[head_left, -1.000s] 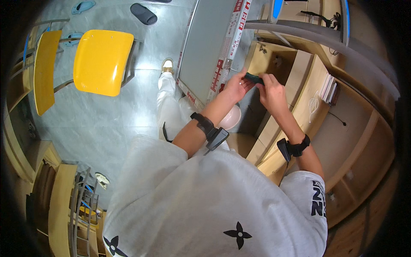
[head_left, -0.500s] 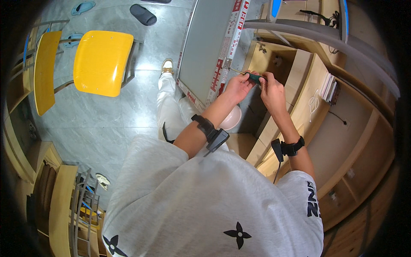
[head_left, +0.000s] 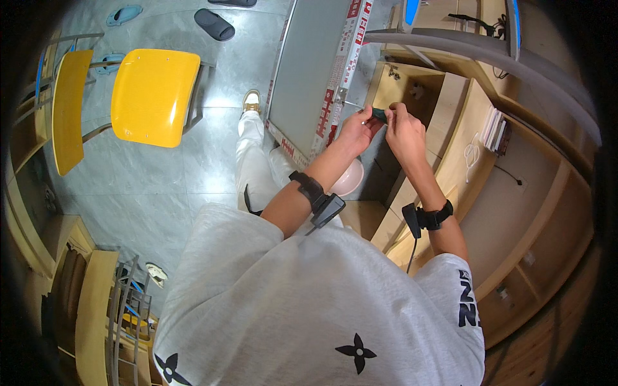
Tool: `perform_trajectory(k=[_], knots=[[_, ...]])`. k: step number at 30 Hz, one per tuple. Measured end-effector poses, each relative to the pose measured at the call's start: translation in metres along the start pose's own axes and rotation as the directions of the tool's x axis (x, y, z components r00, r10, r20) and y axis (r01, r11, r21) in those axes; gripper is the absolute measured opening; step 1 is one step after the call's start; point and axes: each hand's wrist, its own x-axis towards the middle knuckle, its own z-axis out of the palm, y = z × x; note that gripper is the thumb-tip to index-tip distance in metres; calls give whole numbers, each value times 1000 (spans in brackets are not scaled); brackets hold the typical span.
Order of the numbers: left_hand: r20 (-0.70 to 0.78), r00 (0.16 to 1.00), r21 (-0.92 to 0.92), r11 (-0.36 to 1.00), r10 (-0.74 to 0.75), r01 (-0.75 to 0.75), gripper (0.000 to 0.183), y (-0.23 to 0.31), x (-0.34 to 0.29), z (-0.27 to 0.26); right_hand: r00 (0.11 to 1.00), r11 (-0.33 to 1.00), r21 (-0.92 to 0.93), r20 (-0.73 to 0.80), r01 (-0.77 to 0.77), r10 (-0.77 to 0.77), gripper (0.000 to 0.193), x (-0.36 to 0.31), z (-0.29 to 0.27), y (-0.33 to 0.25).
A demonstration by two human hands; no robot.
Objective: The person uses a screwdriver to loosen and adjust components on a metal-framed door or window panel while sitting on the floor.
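A screwdriver with a dark green handle (head_left: 379, 115) lies almost level between my two hands. Its thin shaft points left, to a small metal fitting (head_left: 340, 96) on the edge of a grey panel door (head_left: 302, 71). Whether the tip sits in a screw is too small to tell. My left hand (head_left: 356, 135) has its fingers around the front of the handle. My right hand (head_left: 405, 132) pinches the handle's back end and hides part of it. Red-and-white printed film covers the door's edge.
An open wooden cabinet (head_left: 409, 87) stands just beyond my hands, with shelves to the right. A pink bowl (head_left: 348, 178) is below my left forearm. Grey metal rails (head_left: 450, 42) cross the upper right. A yellow chair (head_left: 154, 96) and dark slippers (head_left: 214, 24) are on the tiled floor.
My right hand has shifted slightly left and covers more of the screwdriver handle. My left hand stays almost in place, and the shaft still points at the fitting.
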Motion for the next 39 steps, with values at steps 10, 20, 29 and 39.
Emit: perform_trajectory(k=[10, 20, 29, 39], knots=[[-172, 985, 115, 992, -20, 41, 23, 1, -2, 3, 963, 963, 36, 52, -268, 266, 40, -2, 2, 7], [-176, 982, 966, 182, -61, 185, 29, -74, -24, 18, 865, 700, 509, 315, -502, 392, 29, -119, 25, 87], [-493, 792, 856, -364, -361, 367, 27, -103, -31, 4, 229, 76, 728, 114, -682, 967, 27, -319, 162, 188], [-501, 828, 839, -373, -250, 395, 22, -117, -36, -23, -459, -413, 490, 30, -768, 888, 31, -459, 174, 313]])
